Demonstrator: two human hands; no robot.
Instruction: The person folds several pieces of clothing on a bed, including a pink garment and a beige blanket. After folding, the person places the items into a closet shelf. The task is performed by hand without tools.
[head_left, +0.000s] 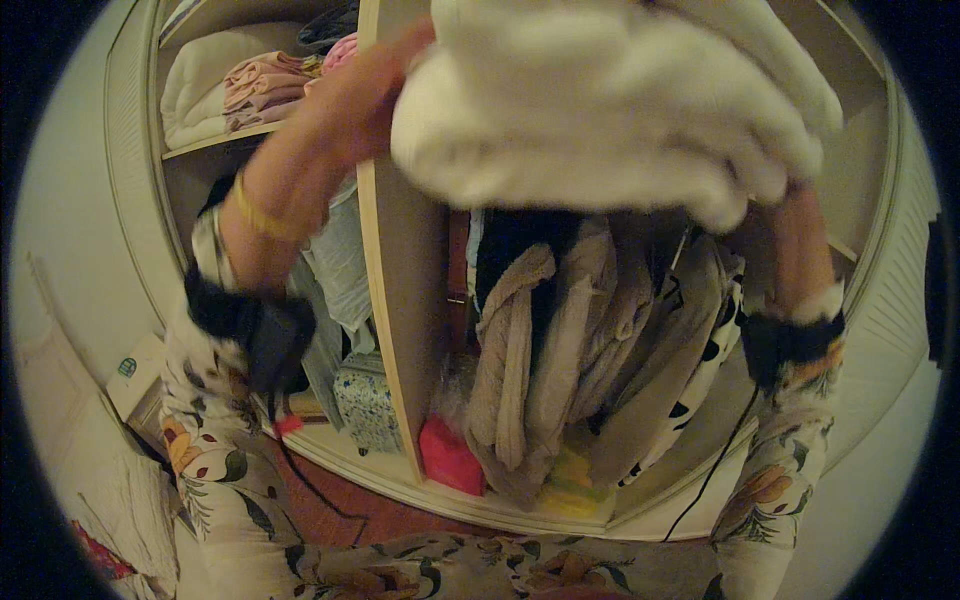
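Observation:
A thick white folded quilt or blanket (600, 112) is held up between my two hands at the top of the view, in front of an open wardrobe. My left hand (409, 64) is at its left side, with the fingers hidden behind the fabric. At its lower right edge is my right hand (780, 191), mostly covered by the bundle. Both forearms are raised and the bundle is blurred. Below it hang garments: a fluffy beige-grey robe or coat (502, 360), other greyish-brown clothes and a white garment with black spots (705, 375).
A wooden divider (382, 300) splits the wardrobe. Folded pink fabrics (262, 86) and white bedding (195, 75) lie on the left shelf. Lower down stand a blue-patterned case (367, 405) and a bright pink item (450, 457). Black cables (720, 465) hang from both cuffs.

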